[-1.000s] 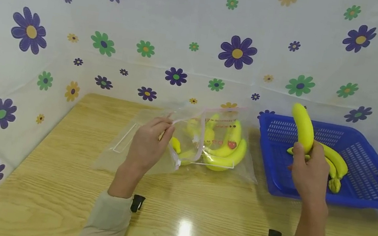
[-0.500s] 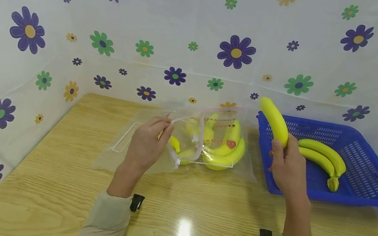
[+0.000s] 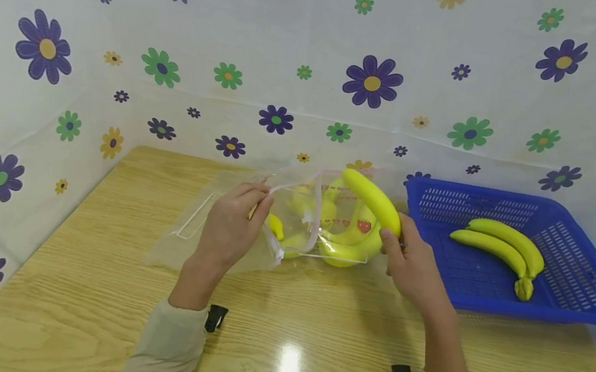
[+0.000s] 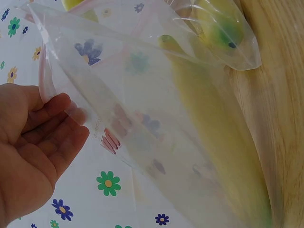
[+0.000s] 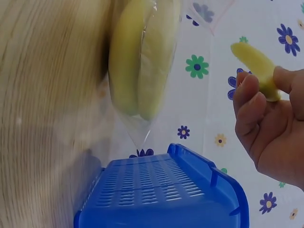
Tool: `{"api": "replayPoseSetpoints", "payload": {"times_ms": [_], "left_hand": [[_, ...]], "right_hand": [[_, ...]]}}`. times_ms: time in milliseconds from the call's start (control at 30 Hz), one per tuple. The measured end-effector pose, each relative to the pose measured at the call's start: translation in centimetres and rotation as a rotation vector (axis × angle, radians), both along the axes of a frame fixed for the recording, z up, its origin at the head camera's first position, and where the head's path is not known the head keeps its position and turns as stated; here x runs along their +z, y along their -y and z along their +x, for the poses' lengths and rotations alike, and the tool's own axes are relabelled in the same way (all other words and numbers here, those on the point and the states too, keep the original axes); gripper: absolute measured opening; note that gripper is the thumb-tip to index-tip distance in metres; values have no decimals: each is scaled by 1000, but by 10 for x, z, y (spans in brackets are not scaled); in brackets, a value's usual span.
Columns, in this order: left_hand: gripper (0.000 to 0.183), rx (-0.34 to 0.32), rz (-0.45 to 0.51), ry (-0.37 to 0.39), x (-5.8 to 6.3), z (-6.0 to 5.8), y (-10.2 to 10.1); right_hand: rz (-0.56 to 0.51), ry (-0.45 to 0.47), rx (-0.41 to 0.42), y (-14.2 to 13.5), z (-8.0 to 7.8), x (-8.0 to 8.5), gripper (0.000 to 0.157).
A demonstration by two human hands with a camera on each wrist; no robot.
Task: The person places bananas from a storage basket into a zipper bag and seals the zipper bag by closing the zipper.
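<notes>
In the head view, my left hand [image 3: 232, 221] pinches the pink-edged rim of a clear zip bag [image 4: 118, 90] lying on the table. Several yellow bananas [image 3: 342, 254] show through the plastic; the overlapping film hides whether this is one bag or two. The left wrist view shows a long banana [image 4: 218, 128] behind the cloudy film. My right hand [image 3: 415, 266] grips a single banana [image 3: 371, 197] near its lower end, tilted up to the left. That banana is in front of the bag's right part, above the filled section.
A blue perforated basket [image 3: 521, 309] stands on the right of the wooden table [image 3: 230, 342], two joined bananas [image 3: 501, 246] inside it. A white flowered cloth [image 3: 204, 39] hangs behind and at the sides.
My right hand has carried the banana leftward from over the basket to in front of the bag. The left hand keeps its hold on the rim and has hardly moved.
</notes>
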State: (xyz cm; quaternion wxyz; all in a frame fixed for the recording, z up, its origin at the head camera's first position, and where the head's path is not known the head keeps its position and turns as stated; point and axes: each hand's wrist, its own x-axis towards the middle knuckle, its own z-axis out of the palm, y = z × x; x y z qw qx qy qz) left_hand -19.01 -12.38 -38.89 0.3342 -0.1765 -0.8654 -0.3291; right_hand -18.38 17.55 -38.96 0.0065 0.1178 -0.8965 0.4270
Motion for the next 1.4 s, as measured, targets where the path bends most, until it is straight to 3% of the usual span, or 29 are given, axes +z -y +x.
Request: {"api": "replayPoseSetpoints", "payload": {"times_ms": [133, 300, 433, 633, 1067, 1400], "left_hand": [[15, -3, -2, -2, 0, 0, 0], [14, -1, -6, -2, 1, 1, -1], [14, 0, -9, 4, 1, 1, -2], [16, 0, -9, 0, 0, 2, -2], [15, -24, -16, -37, 1, 0, -2], [17, -14, -20, -17, 1, -1, -3]], "right_hand": [[6, 47, 95, 4, 1, -3, 41], [2, 113, 197, 10, 0, -8, 44], [-3, 137, 236, 16, -2, -14, 45], [-60, 135, 265, 27, -5, -22, 25], [-169, 242, 177, 41, -1, -21, 24], [-71, 150, 40, 66, -2, -27, 31]]}}
